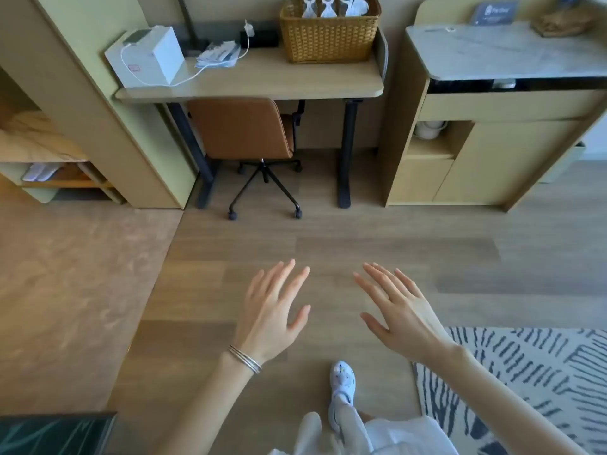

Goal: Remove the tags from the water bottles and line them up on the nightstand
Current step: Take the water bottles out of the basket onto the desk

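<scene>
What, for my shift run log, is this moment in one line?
stage: task not started | left hand: open, empty | right hand: open, empty | water bottles: tagged, in basket on desk

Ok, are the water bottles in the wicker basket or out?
In: three tagged water bottles stand inside the wicker basket on the desk, necks above its rim.

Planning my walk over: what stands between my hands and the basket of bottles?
Head view: past the left hand and right hand comes bare wood floor, then a brown chair tucked under the desk that carries the basket.
</scene>
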Tool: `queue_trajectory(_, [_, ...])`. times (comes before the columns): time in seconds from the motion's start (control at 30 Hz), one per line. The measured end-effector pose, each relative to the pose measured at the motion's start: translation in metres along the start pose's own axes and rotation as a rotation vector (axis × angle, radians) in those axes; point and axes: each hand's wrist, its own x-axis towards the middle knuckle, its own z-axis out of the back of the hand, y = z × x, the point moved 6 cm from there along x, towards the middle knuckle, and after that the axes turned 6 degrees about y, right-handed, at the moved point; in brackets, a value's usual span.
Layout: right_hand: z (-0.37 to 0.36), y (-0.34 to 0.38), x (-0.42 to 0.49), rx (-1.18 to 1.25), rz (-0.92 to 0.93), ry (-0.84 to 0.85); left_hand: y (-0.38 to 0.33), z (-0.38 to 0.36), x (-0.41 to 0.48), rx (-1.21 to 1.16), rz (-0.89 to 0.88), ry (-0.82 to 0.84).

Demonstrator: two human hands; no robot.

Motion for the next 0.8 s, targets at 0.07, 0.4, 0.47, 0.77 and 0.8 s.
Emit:
queue_trajectory(0.07, [0.007,-0.020,0.025,0.021,-0.020,0.040,0.006,0.004,0.030,-0.045,0.005,0.016])
queue_trajectory(0.4, [0.059,-0.094,0.168,-0.002,0.036,-0.035,0.036,0.026,0.181,-0.002,0.025,-0.068])
queue_trajectory(0.47, [0.062,-0.101,0.188,0.009,0.031,-0.045,0.043,0.028,0.200,-0.006,0.034,-0.066])
queue_trajectory(0.77, [0.036,-0.138,0.276,0.012,-0.028,-0.022,0.101,0.005,0.290,-0.009,0.001,0.006])
queue_trajectory(0.8, [0.034,-0.143,0.288,0.011,-0.037,-0.016,0.108,0.004,0.301,-0.011,-0.005,0.013])
